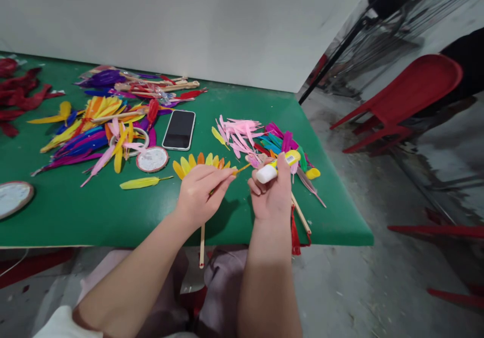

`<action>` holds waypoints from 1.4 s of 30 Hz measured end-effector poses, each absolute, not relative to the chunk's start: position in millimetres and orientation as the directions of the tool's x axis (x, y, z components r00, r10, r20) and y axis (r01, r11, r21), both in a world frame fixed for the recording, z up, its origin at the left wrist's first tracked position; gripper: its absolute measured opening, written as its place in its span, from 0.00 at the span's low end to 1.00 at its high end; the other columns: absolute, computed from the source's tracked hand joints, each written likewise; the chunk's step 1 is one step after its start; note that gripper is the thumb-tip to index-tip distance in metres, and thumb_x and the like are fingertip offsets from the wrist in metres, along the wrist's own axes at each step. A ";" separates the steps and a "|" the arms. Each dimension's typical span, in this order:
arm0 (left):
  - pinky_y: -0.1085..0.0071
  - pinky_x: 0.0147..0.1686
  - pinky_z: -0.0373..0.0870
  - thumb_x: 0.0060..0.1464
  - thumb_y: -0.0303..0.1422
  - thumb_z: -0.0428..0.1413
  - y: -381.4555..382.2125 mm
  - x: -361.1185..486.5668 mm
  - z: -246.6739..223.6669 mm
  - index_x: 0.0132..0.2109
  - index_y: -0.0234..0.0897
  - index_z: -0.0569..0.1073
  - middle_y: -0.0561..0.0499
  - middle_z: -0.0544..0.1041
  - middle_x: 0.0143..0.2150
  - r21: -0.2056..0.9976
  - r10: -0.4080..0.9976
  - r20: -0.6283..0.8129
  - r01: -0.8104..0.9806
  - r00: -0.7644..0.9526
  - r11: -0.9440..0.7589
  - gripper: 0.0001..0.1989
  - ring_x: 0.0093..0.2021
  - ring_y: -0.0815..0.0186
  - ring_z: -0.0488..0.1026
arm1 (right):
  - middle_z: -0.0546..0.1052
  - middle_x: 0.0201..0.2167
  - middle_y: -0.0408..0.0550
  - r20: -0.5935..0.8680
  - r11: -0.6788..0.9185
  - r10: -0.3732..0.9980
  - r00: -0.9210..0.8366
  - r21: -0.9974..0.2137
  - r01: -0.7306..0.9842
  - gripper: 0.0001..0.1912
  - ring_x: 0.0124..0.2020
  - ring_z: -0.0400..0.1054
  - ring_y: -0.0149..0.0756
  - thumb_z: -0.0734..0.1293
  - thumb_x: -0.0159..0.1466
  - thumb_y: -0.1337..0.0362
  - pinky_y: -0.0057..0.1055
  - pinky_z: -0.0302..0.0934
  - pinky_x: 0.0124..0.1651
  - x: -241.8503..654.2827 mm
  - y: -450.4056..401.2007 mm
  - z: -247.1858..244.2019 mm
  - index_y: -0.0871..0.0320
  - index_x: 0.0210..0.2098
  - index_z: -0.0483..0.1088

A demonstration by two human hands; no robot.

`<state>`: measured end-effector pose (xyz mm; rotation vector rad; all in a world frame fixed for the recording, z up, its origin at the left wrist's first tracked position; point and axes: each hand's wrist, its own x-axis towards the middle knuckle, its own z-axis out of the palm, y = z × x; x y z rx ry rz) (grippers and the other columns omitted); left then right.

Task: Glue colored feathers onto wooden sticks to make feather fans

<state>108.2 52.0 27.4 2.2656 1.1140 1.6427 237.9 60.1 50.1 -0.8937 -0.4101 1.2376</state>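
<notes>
My left hand (204,192) is closed in a pinch on an orange-yellow feather (243,168), whose thin quill points right toward my other hand. My right hand (270,196) is wrapped round a yellow glue bottle (290,157) with a white cap, tilted down to the left. Partly hidden under my left hand lies a fan of yellow and orange feathers (185,166); a wooden stick (202,247) sticks out below, past the table's front edge. One loose yellow feather (145,182) lies to the left. Pink feathers (242,133) are piled beyond my hands.
On the green table (151,222) lie a phone (179,130), a round whitish disc (152,159), a tape roll (141,137) and heaps of coloured feathers (81,138). Red cloth-like pieces (22,98) lie far left. A red chair (408,91) stands at right.
</notes>
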 end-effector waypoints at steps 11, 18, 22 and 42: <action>0.73 0.30 0.67 0.52 0.27 0.52 51.1 113.1 26.2 0.37 0.32 0.74 0.49 0.75 0.26 0.494 0.627 0.757 0.468 0.183 -0.733 0.07 0.27 0.71 0.69 | 0.57 0.13 0.32 -0.180 0.045 0.935 0.304 -0.793 -0.608 0.16 0.10 0.43 0.18 0.66 0.50 0.51 0.19 0.38 0.11 232.2 58.9 49.8 0.57 0.25 0.60; 0.73 0.29 0.66 0.52 0.28 0.52 50.7 115.0 26.0 0.37 0.31 0.74 0.50 0.74 0.25 0.461 0.601 0.766 0.455 0.230 -0.762 0.07 0.26 0.71 0.68 | 0.56 0.11 0.31 -0.170 0.044 0.944 0.283 -0.785 -0.618 0.18 0.09 0.43 0.18 0.67 0.49 0.51 0.18 0.39 0.11 232.8 60.1 48.2 0.58 0.25 0.60; 0.74 0.27 0.65 0.52 0.28 0.51 51.1 114.9 25.2 0.38 0.33 0.74 0.51 0.72 0.24 0.428 0.581 0.769 0.460 0.268 -0.778 0.08 0.25 0.72 0.67 | 0.57 0.12 0.31 -0.190 0.036 0.939 0.286 -0.774 -0.632 0.18 0.09 0.42 0.17 0.67 0.48 0.51 0.18 0.36 0.10 231.9 60.5 50.0 0.58 0.24 0.60; 0.72 0.29 0.66 0.51 0.27 0.53 52.2 115.3 23.4 0.36 0.31 0.74 0.49 0.75 0.26 0.482 0.619 0.763 0.472 0.188 -0.738 0.07 0.26 0.70 0.69 | 0.55 0.11 0.30 -0.176 0.045 0.949 0.261 -0.745 -0.665 0.18 0.09 0.41 0.18 0.67 0.49 0.50 0.19 0.37 0.11 230.7 61.7 47.4 0.57 0.25 0.60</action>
